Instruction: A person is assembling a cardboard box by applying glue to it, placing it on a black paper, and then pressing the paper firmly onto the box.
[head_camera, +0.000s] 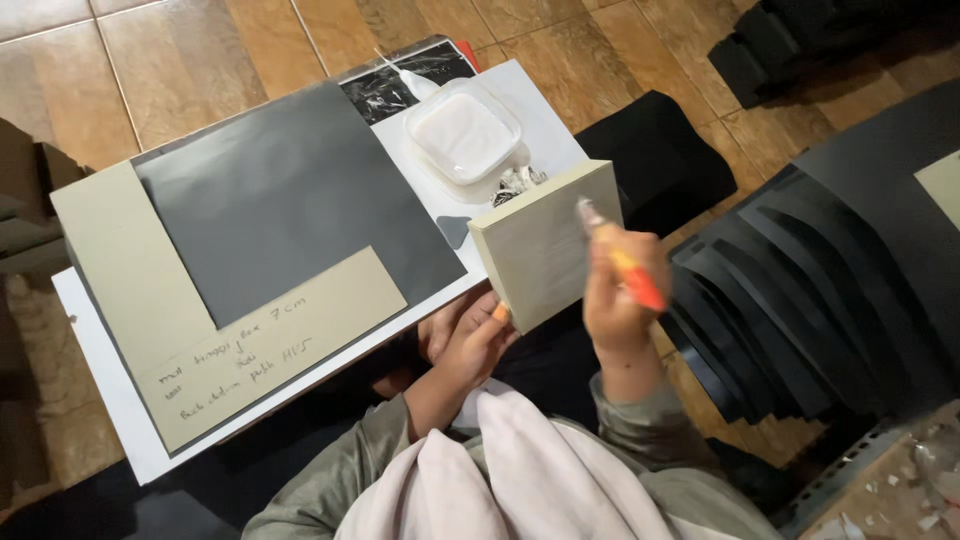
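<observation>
My left hand (470, 340) grips the lower edge of a small beige cardboard box (535, 250) and holds it tilted up above my lap. My right hand (615, 290) is closed around an orange-handled brush (625, 265), blurred by motion, whose tip rests against the box's facing side. A square white plastic tub of white glue (463, 133) stands just beyond the box on a white board (545, 110).
A dark grey sheet (285, 195) lies over an L-shaped beige card (120, 280) with handwriting on the board at left. A fanned stack of black sheets (800, 310) lies on the floor at right. Black fabric (655, 160) lies behind the box. The floor is brown tile.
</observation>
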